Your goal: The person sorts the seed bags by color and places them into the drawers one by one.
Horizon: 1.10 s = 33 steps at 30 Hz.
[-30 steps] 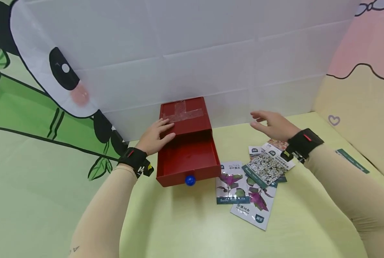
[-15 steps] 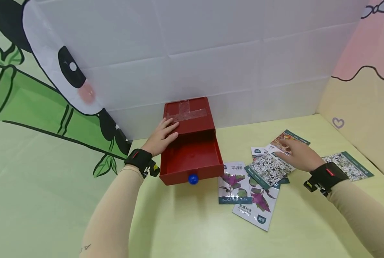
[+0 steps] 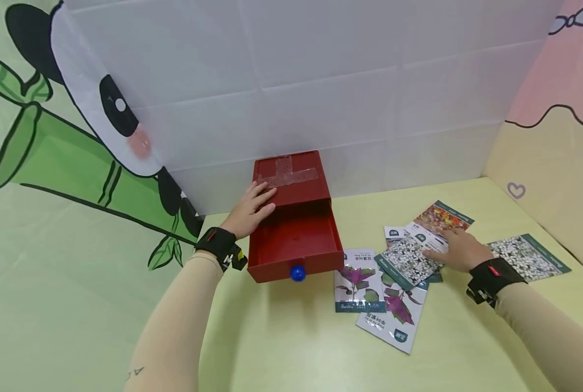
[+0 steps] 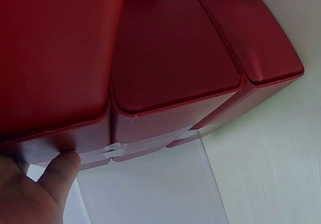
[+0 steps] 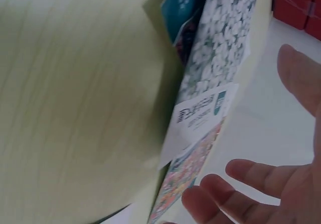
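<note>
A red drawer box (image 3: 293, 174) stands against the back wall with its top drawer (image 3: 296, 234) pulled out by a blue knob (image 3: 298, 273). My left hand (image 3: 249, 212) rests on the box's left top edge, fingers extended; in the left wrist view its thumb (image 4: 62, 171) lies against that edge. My right hand (image 3: 462, 250) is over the seed packets, fingers apart. Beneath its fingertips lie an orange-flower packet (image 3: 440, 218) and a white-flower packet (image 3: 411, 261). In the right wrist view its thumb and fingers are spread beside these packets, pinching nothing.
Two purple-flower packets (image 3: 360, 294) overlap in front of the drawer's right side. Another white-flower packet (image 3: 531, 256) lies at the right, partly behind the right wrist. Two lower drawers (image 4: 175, 48) show under the pulled-out one. A printed cloth wall (image 3: 320, 92) closes the back.
My right hand has come down and to the right from above the table onto the packets. The left hand stays on the box while the head view has shifted slightly.
</note>
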{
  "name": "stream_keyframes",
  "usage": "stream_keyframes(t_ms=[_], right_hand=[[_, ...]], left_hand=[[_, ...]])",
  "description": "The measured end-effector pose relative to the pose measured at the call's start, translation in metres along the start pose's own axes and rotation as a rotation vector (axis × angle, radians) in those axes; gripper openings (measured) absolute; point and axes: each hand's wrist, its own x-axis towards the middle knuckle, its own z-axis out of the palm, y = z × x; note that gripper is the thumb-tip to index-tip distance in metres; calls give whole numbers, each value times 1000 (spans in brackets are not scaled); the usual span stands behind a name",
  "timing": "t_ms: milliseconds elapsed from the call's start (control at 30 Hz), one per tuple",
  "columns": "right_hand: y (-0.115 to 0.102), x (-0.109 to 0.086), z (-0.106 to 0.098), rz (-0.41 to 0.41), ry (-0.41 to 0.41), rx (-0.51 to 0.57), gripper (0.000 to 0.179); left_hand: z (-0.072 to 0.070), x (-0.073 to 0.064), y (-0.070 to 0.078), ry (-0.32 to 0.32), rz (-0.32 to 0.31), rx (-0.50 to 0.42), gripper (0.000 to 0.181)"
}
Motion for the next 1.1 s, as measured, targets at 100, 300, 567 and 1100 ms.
stream_keyframes(t_ms=[100,300,567,1100], right_hand=[[7,3,6,20,-29,-16,101],[17,10,17,34,-95,-11,106],[22,12,24,47,-87,-5,113],[21,10,23,46,-90,53,108]], left_hand=[[1,0,0,6,3,-12,56],[0,0,1,12,5,-9,56],[2,0,-1,19,-8,-5,56],[0,-3,0,23,-19,-25,56]])
